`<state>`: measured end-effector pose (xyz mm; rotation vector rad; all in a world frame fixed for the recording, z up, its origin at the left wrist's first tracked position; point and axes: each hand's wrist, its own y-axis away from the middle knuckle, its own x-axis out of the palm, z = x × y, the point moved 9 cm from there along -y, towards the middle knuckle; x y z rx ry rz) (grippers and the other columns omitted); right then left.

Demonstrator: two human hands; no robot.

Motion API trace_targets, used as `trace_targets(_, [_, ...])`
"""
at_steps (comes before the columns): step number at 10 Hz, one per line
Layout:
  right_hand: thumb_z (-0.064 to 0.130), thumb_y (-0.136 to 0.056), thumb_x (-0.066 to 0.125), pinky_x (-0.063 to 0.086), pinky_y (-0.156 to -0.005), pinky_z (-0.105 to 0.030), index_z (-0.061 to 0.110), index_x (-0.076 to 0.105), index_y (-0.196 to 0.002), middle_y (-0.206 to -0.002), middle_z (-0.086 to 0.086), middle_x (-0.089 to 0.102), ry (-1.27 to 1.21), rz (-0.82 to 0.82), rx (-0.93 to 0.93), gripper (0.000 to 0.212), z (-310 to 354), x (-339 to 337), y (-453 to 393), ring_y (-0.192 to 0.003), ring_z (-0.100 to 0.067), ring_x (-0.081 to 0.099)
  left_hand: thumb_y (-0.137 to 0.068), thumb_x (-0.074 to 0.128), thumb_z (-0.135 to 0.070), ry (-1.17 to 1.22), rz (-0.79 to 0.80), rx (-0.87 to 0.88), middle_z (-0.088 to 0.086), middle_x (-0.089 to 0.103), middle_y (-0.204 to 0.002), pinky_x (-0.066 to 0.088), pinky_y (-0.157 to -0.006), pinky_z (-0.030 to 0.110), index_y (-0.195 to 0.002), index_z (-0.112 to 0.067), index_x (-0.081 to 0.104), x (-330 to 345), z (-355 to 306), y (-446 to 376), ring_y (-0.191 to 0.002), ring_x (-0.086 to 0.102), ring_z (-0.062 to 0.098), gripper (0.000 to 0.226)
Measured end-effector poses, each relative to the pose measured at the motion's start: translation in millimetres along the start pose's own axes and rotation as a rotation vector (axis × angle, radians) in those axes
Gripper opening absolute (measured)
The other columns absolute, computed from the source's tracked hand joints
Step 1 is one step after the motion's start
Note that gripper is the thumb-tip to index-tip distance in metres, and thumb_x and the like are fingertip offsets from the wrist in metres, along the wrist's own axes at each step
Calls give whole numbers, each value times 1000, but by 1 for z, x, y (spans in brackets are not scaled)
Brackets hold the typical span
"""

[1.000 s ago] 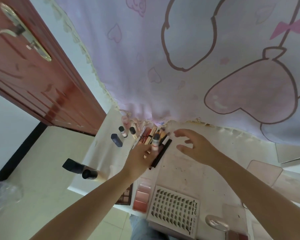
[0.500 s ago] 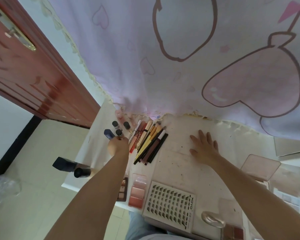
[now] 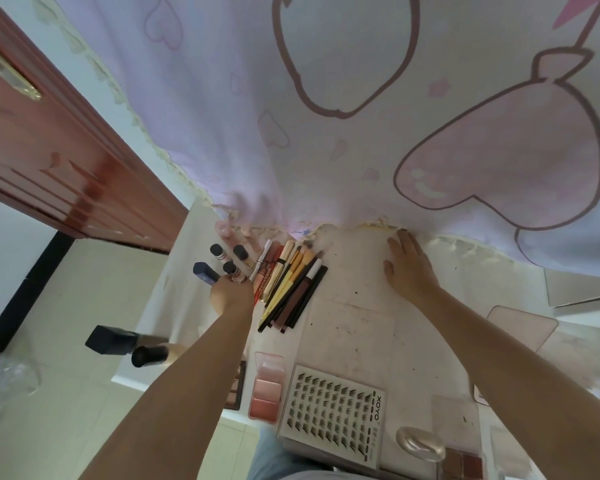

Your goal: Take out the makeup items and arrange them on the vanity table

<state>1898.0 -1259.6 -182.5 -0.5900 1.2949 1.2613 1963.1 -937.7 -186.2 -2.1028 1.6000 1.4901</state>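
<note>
Left hand pinches small black-capped vial, label pale, at 11 o'clock of pencils. Right hand lies flat, fingers together, on table.

Home bedroom: curtain, vanity table

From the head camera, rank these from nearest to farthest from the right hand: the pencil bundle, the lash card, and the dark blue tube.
1. Pencil bundle, just left of the right hand.
2. Lash card, at the near table edge.
3. Dark blue tube, far left, by the left hand.
</note>
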Motion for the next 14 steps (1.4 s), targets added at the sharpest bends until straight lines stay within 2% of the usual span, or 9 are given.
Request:
trace_targets(1, [11, -91, 39, 25, -109, -39, 2, 25, -136, -146, -12, 24, 30, -19, -1, 49, 3, -7, -14, -138, -26, 16, -84, 58, -13, 23, 11, -41, 16, 53, -99, 46, -61, 30, -91, -5, 47, -2, 0, 4, -78, 53, 26, 15])
trace_targets(2, [4, -85, 43, 32, -101, -39, 4, 36, -129, -136, -15, 36, 128, -29, 47, 45, 0, -7, -16, -129, -30, 30, -83, 60, -22, 44, 56, -133, 17, 45, -117, 51, -81, 35, -115, 1, 44, -2, 3, 13, -96, 54, 28, 42])
trace_targets(3, [3, -86, 41, 33, -98, -37, 5, 47, -123, -126, -15, 46, 218, -26, 47, 38, -2, -7, -14, -119, -30, 40, -86, 58, -25, 83, 92, -168, 16, 39, -124, 48, -80, 34, -127, 1, 37, 1, 6, 27, -98, 50, 27, 53])
trace_targets(6, [0, -80, 38, 25, -97, -33, 9, 46, -116, -119, -7, 49, 310, -28, -222, 38, 21, 4, 21, -115, -24, 39, -83, 59, -15, 25, 240, 328, 15, 47, -125, 41, -101, 43, -122, -5, 47, 26, -31, 76, -119, 43, 31, 43])
trace_targets(7, [-1, -71, 47, 34, -101, -35, 12, 60, -101, -100, -4, 61, 346, -161, -520, 35, 75, -5, 39, -106, -18, 53, -87, 51, -21, -304, 163, 400, 15, 39, -130, 37, -98, 38, -124, -5, 44, 22, -27, 73, -121, 36, 29, 42])
trace_targets(8, [7, -64, 48, 53, -81, -35, 23, 67, -67, -67, 7, 64, 414, -243, -736, 25, 127, -1, 61, -74, -12, 66, -87, 49, -22, -443, 111, 421, 14, 43, -128, 41, -93, 37, -121, -6, 46, 14, -18, 67, -119, 38, 28, 37])
trace_targets(9, [16, -57, 75, 53, -80, -29, 25, 67, -61, -66, 9, 64, 452, -230, -803, 13, 154, 15, 64, -72, -10, 65, -87, 49, -23, -469, 93, 456, 13, 45, -127, 42, -93, 37, -121, -8, 46, 9, -16, 64, -119, 39, 27, 37])
trace_targets(12, [1, -49, 82, 53, -76, -44, 5, 70, -78, -85, -12, 69, 126, -202, -508, 32, 93, -3, 52, -82, -31, 67, -89, 47, -22, -538, 86, 657, 11, 48, -127, 39, -97, 35, -117, -9, 50, 28, -30, 74, -119, 41, 26, 32])
trace_targets(14, [6, -86, 51, 36, -98, -35, 1, 55, -117, -124, -15, 53, 4, -160, -209, 32, 6, -25, 45, -119, -28, 44, -95, 35, -24, -649, 373, 1050, 10, 28, -147, 15, -113, 30, -137, -7, 32, 106, -75, 126, -137, 20, 22, 45])
